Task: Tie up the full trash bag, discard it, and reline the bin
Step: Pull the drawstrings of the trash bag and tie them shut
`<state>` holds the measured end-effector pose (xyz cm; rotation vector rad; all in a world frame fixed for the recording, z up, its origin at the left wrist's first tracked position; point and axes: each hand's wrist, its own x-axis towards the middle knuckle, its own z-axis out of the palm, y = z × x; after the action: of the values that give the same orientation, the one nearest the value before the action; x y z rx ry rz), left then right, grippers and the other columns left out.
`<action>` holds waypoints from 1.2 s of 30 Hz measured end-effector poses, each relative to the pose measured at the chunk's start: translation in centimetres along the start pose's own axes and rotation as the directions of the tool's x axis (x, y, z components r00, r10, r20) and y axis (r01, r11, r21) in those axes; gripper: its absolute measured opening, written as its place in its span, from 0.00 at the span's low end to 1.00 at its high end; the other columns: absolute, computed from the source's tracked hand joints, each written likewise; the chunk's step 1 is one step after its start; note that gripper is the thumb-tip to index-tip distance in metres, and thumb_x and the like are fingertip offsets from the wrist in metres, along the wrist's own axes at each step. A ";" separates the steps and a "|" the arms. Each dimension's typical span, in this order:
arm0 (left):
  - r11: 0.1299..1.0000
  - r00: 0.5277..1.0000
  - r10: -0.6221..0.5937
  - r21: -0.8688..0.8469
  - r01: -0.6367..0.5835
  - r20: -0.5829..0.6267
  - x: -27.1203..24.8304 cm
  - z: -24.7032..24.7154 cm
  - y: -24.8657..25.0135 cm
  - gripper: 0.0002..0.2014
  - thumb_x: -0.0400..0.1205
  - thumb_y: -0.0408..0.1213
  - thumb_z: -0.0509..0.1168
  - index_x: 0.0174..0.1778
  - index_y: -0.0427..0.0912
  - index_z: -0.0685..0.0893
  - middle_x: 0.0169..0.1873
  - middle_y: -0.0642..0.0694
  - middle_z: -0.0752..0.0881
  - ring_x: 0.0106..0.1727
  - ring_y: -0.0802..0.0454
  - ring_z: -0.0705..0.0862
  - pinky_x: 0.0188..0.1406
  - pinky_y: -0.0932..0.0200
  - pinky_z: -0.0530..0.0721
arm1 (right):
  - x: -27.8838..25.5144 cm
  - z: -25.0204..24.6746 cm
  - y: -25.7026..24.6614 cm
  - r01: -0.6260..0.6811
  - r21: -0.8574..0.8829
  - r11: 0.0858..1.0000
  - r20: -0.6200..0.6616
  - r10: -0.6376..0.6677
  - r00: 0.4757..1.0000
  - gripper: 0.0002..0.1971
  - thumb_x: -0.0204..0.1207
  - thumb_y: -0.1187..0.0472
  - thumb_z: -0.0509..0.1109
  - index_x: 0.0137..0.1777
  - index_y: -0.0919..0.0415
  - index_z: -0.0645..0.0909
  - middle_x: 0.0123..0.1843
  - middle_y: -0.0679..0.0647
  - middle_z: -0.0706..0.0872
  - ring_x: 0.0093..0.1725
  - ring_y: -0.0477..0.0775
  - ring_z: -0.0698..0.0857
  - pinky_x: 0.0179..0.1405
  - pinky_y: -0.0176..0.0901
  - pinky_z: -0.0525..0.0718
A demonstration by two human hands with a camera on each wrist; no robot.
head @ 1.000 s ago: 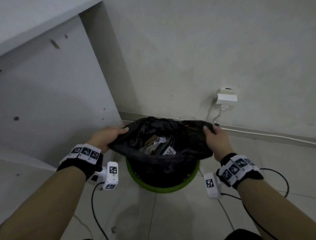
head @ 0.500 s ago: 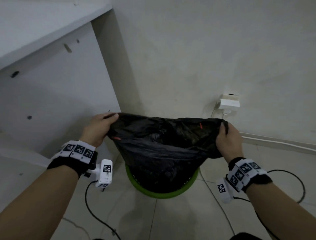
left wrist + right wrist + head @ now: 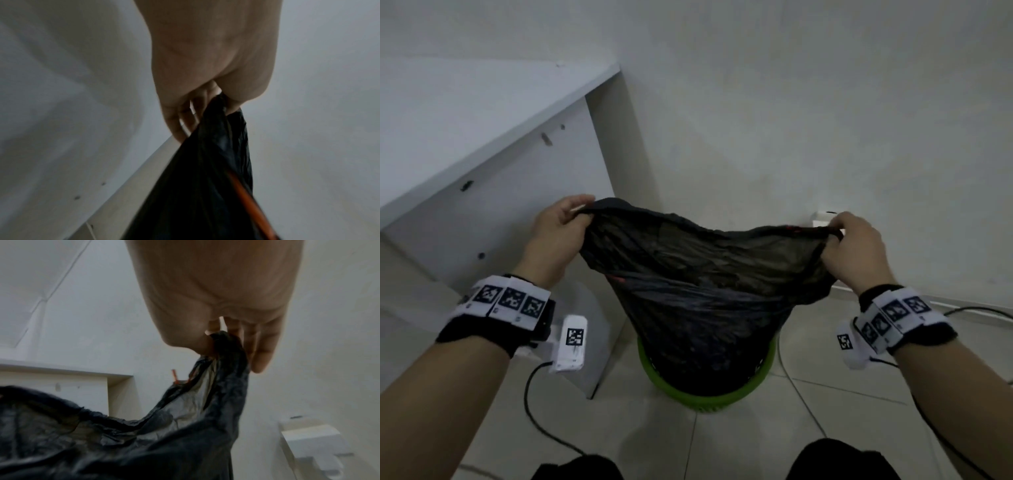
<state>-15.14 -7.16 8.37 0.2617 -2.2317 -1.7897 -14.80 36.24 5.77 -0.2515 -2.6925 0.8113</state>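
A black trash bag (image 3: 705,291) stands partly lifted out of a green bin (image 3: 709,397) on the tiled floor. My left hand (image 3: 561,229) pinches the bag's left top corner, and my right hand (image 3: 854,246) pinches the right top corner. The rim is stretched wide between them and sags in the middle. In the left wrist view, curled fingers (image 3: 185,116) hold the gathered black bag (image 3: 205,186), with an orange drawstring (image 3: 244,196) showing. In the right wrist view, the thumb and fingers (image 3: 261,347) clamp the bag (image 3: 144,443) edge. The bag's contents are hidden.
A white cabinet (image 3: 493,212) stands close on the left of the bin. A white wall runs behind, with a white plug box (image 3: 825,217) and its cable along the skirting at right. Black cables (image 3: 534,407) trail over the floor tiles beside my knees (image 3: 839,459).
Both hands have raised the bag's rim well above the bin and pulled it taut. The bag mouth that lay open over the bin now hangs closed, and the rubbish inside is out of sight.
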 end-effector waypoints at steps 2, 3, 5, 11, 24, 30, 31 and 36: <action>0.943 0.974 -0.182 0.303 0.135 0.134 -1.0 -0.5 -0.4 0.15 0.83 0.51 0.67 0.60 0.48 0.83 0.53 0.42 0.89 0.51 0.44 0.88 0.39 0.55 0.86 | -0.6 0.5 -1.1 -0.001 0.156 0.988 0.110 -0.017 0.994 0.18 0.72 0.75 0.60 0.59 0.59 0.79 0.51 0.63 0.85 0.50 0.66 0.83 0.46 0.48 0.79; 0.852 0.927 -0.311 0.494 0.175 0.207 -1.8 -0.9 -0.9 0.19 0.81 0.56 0.68 0.60 0.46 0.82 0.51 0.43 0.88 0.49 0.43 0.88 0.38 0.54 0.86 | -0.8 0.7 -1.6 -0.008 0.193 0.981 0.136 -0.018 0.991 0.20 0.73 0.76 0.58 0.60 0.59 0.79 0.49 0.61 0.83 0.50 0.65 0.82 0.47 0.47 0.79; 0.697 0.835 -0.479 0.696 0.174 0.271 -3.4 -1.6 -1.1 0.18 0.84 0.52 0.65 0.57 0.39 0.83 0.45 0.40 0.89 0.42 0.43 0.89 0.36 0.52 0.87 | -0.9 0.6 -2.7 -0.036 0.210 0.977 0.194 -0.006 0.981 0.16 0.76 0.74 0.59 0.60 0.61 0.79 0.47 0.57 0.81 0.52 0.64 0.81 0.49 0.47 0.77; 0.945 0.922 -0.312 -0.027 0.327 0.230 -3.1 -2.8 0.4 0.13 0.88 0.23 0.52 0.55 0.36 0.82 0.50 0.31 0.88 0.39 0.42 0.91 0.31 0.50 0.92 | -0.2 0.1 -4.0 0.211 -0.063 0.975 0.349 -0.177 0.920 0.06 0.77 0.56 0.75 0.49 0.58 0.86 0.44 0.55 0.85 0.50 0.61 0.86 0.45 0.41 0.75; 0.745 0.964 -0.209 0.665 0.050 0.162 -4.4 -2.3 1.6 0.22 0.89 0.47 0.56 0.37 0.35 0.82 0.28 0.38 0.88 0.25 0.41 0.88 0.23 0.52 0.88 | 1.6 -2.9 -7.0 0.167 0.279 0.946 0.081 -0.197 0.977 0.15 0.82 0.50 0.65 0.36 0.54 0.83 0.36 0.51 0.88 0.40 0.57 0.87 0.45 0.48 0.83; 0.967 0.947 -0.246 -0.019 0.255 0.209 -4.3 -2.3 2.3 0.12 0.87 0.26 0.60 0.65 0.29 0.81 0.51 0.32 0.89 0.43 0.41 0.91 0.38 0.50 0.93 | 2.3 -3.9 -10.5 -0.084 0.823 0.561 0.139 -0.055 0.989 0.14 0.85 0.59 0.63 0.37 0.56 0.81 0.42 0.54 0.92 0.42 0.58 0.89 0.48 0.54 0.86; 0.963 0.948 -0.243 -0.066 0.261 0.205 -4.3 -2.1 2.3 0.13 0.86 0.25 0.61 0.67 0.29 0.80 0.56 0.30 0.87 0.46 0.38 0.89 0.41 0.48 0.93 | 2.1 -3.9 -11.0 -0.128 0.861 0.492 0.188 -0.075 0.979 0.14 0.86 0.59 0.62 0.38 0.58 0.79 0.39 0.57 0.91 0.38 0.61 0.89 0.47 0.56 0.87; 0.966 0.937 -0.237 -0.042 0.256 0.257 -4.4 -1.1 3.5 0.12 0.86 0.33 0.65 0.63 0.35 0.84 0.51 0.34 0.88 0.39 0.46 0.88 0.33 0.55 0.91 | 3.3 -6.3 -13.6 0.070 0.845 0.530 -0.006 -0.121 0.993 0.14 0.87 0.59 0.60 0.38 0.57 0.76 0.27 0.52 0.79 0.21 0.50 0.73 0.25 0.43 0.77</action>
<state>-10.53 -6.02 11.57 0.3300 -2.3826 -2.1402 -16.70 29.08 19.25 0.1660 -1.9756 1.9737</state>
